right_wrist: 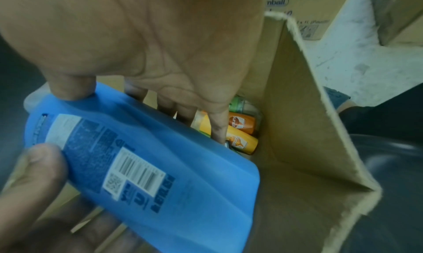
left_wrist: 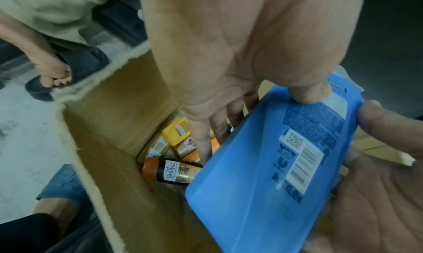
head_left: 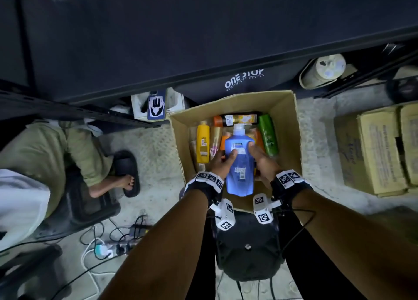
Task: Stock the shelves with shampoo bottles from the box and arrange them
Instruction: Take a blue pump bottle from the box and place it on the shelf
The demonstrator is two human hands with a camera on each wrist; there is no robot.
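Note:
A large blue pump bottle (head_left: 240, 164) is held over the open cardboard box (head_left: 287, 109), back label up. My left hand (head_left: 222, 160) grips its left side, thumb on the label and fingers underneath. My right hand (head_left: 260, 158) grips its right side the same way. In the left wrist view the blue bottle (left_wrist: 263, 175) has my thumb pressed on its top edge; in the right wrist view the blue bottle (right_wrist: 160, 166) is held likewise. Down in the box lie a yellow bottle (head_left: 203, 143), a green bottle (head_left: 268, 134), a black-and-orange bottle (head_left: 237, 119) and several orange ones.
A dark shelf unit (head_left: 203, 39) marked ONE STOP runs above the box. Another person sits at left, a sandalled foot (head_left: 126, 182) on the floor. Closed cartons (head_left: 380, 150) stand at right. A power strip and cables (head_left: 108, 247) lie lower left. A phone (head_left: 156, 106) leans behind the box.

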